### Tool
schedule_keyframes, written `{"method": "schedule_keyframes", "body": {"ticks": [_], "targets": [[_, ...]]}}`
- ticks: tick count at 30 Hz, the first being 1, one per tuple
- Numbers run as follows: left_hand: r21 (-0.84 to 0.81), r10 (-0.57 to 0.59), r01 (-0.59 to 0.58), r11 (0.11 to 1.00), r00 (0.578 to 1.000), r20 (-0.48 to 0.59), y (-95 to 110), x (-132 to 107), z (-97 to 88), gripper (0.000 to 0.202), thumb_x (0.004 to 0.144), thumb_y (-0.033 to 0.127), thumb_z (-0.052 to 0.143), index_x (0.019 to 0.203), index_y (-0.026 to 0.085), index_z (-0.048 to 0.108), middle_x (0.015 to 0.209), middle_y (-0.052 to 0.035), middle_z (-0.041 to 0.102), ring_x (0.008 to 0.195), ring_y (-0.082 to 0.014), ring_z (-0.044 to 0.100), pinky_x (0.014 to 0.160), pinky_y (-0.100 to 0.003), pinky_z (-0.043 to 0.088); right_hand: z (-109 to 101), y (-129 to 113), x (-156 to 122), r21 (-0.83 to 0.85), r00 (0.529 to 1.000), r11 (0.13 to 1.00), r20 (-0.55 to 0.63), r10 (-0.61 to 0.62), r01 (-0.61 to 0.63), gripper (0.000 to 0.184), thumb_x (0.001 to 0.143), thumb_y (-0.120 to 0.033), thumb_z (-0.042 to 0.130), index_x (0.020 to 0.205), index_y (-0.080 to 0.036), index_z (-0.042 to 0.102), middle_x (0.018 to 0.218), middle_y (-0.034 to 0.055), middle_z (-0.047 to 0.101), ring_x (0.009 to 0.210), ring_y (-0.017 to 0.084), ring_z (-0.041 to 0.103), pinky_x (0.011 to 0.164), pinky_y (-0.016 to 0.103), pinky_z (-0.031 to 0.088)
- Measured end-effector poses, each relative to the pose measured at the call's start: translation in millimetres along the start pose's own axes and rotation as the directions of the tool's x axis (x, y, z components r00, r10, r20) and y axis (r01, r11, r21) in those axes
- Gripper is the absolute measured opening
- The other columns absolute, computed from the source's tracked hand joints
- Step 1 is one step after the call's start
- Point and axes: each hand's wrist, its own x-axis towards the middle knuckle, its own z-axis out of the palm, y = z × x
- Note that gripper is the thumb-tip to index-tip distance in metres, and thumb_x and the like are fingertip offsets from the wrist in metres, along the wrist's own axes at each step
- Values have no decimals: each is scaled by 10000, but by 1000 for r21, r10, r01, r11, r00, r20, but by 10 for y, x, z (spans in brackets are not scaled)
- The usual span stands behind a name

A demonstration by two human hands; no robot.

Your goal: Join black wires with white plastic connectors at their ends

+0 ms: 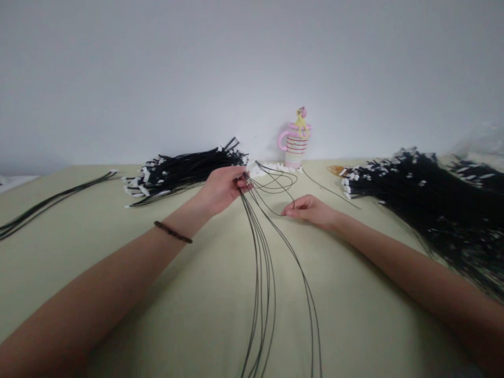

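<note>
My left hand (pixel 228 188) is closed around several thin black wires (pixel 258 252) near the middle of the view. From its fingers the wires hang in long curves toward the near edge, and some loop off to the right. My right hand (pixel 305 209) pinches one thin black wire (pixel 271 211) between thumb and fingertips, a little nearer and to the right. Just behind the hands lie small white connectors (pixel 258 169) in a heap, partly covered by the looping wires.
A bundle of black wires with white ends (pixel 177 170) lies at the back left, with a thinner bundle (pixel 59 195) farther left. A big wire pile (pixel 429 194) fills the right side. A pink striped mug (pixel 296 147) stands by the wall.
</note>
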Motion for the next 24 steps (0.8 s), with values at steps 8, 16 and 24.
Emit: {"method": "schedule_keyframes", "body": {"ticks": [8,16,24], "targets": [[-49,-142,159,986,958,247,47,-281,293,108,741,172,526,658,106,507,623,13,541,434,-8,385,744,-353,489,38,-17,-13,45,998,998,52,34,-36,271,661,-314,657,841,-112,651,701,48,632,602,81,533,558,204,405],[140,-229,185,973,858,460,-58,-305,268,145,744,213,554,677,91,598,439,64,407,388,-10,338,671,-283,482,-49,101,45,291,995,954,-87,-53,76,220,652,-229,651,861,-159,652,792,34,647,614,85,567,525,176,403],[227,-290,205,952,844,451,-178,-306,248,150,740,215,567,672,87,607,449,52,446,402,-10,372,707,-272,482,-94,113,84,452,981,891,-190,40,51,232,635,-193,674,862,-156,637,748,13,640,613,68,579,556,150,446]]}}
